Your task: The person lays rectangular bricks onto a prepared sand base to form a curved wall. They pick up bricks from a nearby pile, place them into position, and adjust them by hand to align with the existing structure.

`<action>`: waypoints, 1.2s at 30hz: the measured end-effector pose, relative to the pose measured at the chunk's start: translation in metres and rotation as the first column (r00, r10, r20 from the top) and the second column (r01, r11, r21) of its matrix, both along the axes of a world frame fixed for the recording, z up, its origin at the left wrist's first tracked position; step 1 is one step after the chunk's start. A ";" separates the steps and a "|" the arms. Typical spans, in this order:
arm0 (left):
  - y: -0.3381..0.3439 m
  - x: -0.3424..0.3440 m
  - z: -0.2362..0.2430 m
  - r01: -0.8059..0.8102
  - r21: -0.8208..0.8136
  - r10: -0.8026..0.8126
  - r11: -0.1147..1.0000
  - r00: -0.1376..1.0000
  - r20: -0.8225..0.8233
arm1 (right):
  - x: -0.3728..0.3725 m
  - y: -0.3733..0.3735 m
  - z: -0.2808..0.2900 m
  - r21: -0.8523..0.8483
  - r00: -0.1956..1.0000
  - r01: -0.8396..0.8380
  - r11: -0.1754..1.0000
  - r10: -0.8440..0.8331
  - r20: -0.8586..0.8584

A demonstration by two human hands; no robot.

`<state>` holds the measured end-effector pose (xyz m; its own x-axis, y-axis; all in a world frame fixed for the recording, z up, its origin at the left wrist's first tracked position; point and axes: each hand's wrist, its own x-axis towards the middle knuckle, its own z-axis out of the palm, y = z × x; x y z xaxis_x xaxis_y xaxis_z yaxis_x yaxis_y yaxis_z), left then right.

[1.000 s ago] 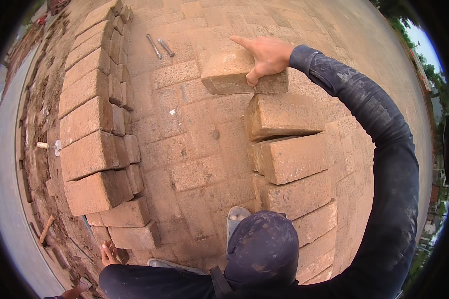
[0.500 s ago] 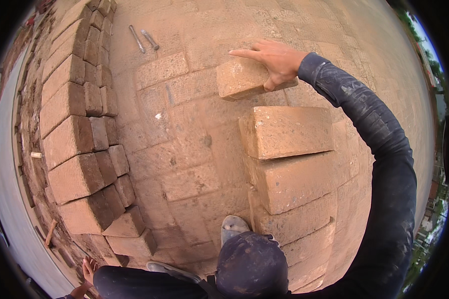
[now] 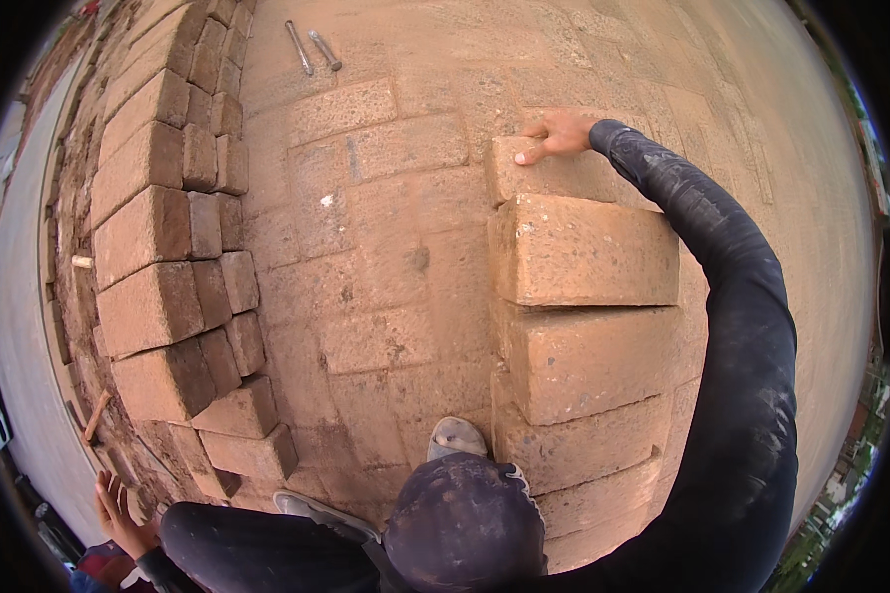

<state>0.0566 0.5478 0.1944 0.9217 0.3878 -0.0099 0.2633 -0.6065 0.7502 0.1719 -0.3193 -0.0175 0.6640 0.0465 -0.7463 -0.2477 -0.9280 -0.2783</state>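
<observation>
Head view: right hand (image 3: 556, 136) is on the far block (image 3: 554, 181) at about 1 o'clock, thumb on its top. Fingers' far side hidden, so can't tell if it's clamped or just resting. Left hand (image 3: 124, 519) at 8 o'clock, fingers apart, nothing in it, so no second support. Risk 1: one-handed hold at long reach; if that block is heavy, as it looks, it could twist or slip. Risk 2: pinched fingers if it gets shoved against the next block (image 3: 593, 252), at 2 to 3 o'clock; can't see whether the two touch. Risk 3: that next block has a dark gap on its near side, so a knock could shift it. Shoe (image 3: 457, 435) at 6 o'clock sits close to the row; a toppled block could catch toes. Metal rods (image 3: 300, 49) at 11 o'clock are well apart, low concern.
</observation>
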 end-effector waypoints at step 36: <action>0.012 -0.073 -0.235 0.062 0.472 0.042 0.879 0.977 -0.207 | -0.109 0.595 0.047 0.500 0.797 -0.594 0.630 0.547 0.257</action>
<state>-0.0165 0.5595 -0.0404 0.9228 0.3849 -0.0163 0.3715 -0.8780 0.3019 0.0629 0.2760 0.0294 0.4181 0.8040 -0.4229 0.3229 -0.5666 -0.7581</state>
